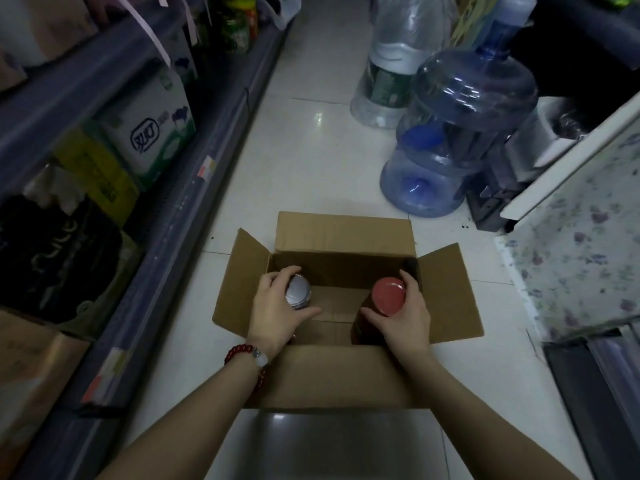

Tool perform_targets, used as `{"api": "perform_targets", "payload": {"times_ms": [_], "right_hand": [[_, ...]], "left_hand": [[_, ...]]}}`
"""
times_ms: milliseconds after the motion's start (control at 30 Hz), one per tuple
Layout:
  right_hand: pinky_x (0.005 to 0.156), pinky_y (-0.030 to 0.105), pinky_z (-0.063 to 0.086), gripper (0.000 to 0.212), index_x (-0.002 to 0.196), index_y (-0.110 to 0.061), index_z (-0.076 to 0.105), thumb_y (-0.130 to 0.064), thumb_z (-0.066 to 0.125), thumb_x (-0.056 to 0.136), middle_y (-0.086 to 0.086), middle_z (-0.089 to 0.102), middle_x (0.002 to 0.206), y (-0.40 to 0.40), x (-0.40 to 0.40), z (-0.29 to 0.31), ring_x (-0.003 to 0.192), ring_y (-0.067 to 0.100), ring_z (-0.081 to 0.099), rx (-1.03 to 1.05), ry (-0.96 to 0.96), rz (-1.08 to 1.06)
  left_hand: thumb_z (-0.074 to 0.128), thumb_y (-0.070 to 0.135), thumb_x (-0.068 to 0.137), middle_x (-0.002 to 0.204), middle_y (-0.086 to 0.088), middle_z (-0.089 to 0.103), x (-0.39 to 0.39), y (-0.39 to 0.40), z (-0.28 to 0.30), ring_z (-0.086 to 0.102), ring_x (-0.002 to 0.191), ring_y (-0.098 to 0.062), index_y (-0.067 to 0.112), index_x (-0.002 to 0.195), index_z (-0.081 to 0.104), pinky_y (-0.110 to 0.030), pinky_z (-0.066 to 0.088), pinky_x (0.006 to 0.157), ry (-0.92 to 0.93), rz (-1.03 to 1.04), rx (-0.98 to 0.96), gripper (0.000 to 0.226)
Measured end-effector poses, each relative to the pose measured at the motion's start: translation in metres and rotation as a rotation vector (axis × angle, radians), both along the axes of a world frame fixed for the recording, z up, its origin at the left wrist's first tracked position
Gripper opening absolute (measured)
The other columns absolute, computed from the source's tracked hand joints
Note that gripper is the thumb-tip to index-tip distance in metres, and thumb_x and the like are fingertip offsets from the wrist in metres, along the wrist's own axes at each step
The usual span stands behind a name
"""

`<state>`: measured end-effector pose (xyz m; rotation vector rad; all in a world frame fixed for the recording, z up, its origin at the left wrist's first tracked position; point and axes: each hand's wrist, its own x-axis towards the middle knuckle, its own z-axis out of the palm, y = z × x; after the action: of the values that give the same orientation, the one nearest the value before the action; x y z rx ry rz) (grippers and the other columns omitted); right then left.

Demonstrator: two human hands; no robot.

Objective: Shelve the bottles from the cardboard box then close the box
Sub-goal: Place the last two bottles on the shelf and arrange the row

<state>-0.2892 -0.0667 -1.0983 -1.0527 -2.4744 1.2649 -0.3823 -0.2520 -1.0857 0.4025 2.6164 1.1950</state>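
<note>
An open brown cardboard box sits on the pale tiled floor of a narrow aisle, all four flaps folded outward. Both hands reach down into it. The left hand, with a red bead bracelet at its wrist, is curled around the top of a bottle with a silver-grey round lid standing at the left wall of the box, fingers over the far side of the lid and thumb stretched out along the near side. The right hand is wrapped around the neck of a dark bottle with a red round lid standing towards the right wall of the box, fingers on the right side of the lid and thumb on the near left side. Both bottles stand upright inside the box, well apart, with bare cardboard bottom between them. Along the left edge of the floor runs a blue-grey shelf unit carrying a white and green carton, a yellow carton and dark packages. Beyond the far right corner of the box stand blue translucent water jugs and a clear large water bottle.
</note>
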Motion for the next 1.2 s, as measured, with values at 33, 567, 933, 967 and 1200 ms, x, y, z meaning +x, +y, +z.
{"api": "perform_targets", "payload": {"times_ms": [33,567,933,967,1200], "right_hand": [[0.104,0.040,0.040,0.096,0.143,-0.024,0.027,-0.026,0.085,0.067,0.002,0.043,0.142,0.000,-0.001,0.001,0.131,0.025,0.042,-0.006,0.003,-0.012],[0.091,0.031,0.049,0.080,0.122,-0.024,0.046,-0.032,0.089,0.055,-0.001,0.057,0.116,0.000,0.012,0.267,0.106,0.017,0.055,-0.001,0.092,-0.001],[0.082,0.023,0.044,0.070,0.114,-0.025,0.049,-0.030,0.086,0.055,-0.003,0.060,0.106,0.003,0.029,0.562,0.097,0.014,0.057,0.000,0.156,-0.067],[0.081,0.022,0.043,0.069,0.113,-0.026,0.049,-0.032,0.086,0.055,-0.004,0.060,0.107,0.005,0.030,0.586,0.097,0.012,0.057,0.008,0.172,-0.082],[0.091,0.037,0.052,0.072,0.113,-0.032,0.049,-0.045,0.084,0.052,-0.009,0.062,0.111,0.026,0.047,0.722,0.104,0.012,0.059,0.062,0.296,-0.217]], "left_hand": [[0.082,0.026,0.069,0.134,-0.003,0.045,-0.001,0.001,0.001,0.046,0.122,-0.017,0.025,0.134,0.046,-0.016,0.033,0.095,0.013,-0.006,-0.016,0.074],[0.084,0.031,0.062,0.111,-0.007,0.059,-0.002,0.033,0.267,0.054,0.102,-0.020,0.014,0.120,0.052,-0.016,0.035,0.079,0.091,-0.062,-0.017,0.068],[0.085,0.037,0.057,0.106,0.002,0.061,0.005,0.059,0.560,0.058,0.097,-0.015,0.020,0.112,0.054,-0.024,0.048,0.083,0.147,-0.241,0.023,0.065],[0.085,0.037,0.057,0.105,0.003,0.061,0.004,0.064,0.583,0.058,0.096,-0.014,0.020,0.110,0.055,-0.025,0.049,0.083,0.157,-0.261,0.036,0.063],[0.084,0.046,0.056,0.106,0.003,0.063,0.004,0.105,0.730,0.058,0.098,-0.013,0.020,0.114,0.056,-0.020,0.042,0.078,0.240,-0.424,0.095,0.069]]}}
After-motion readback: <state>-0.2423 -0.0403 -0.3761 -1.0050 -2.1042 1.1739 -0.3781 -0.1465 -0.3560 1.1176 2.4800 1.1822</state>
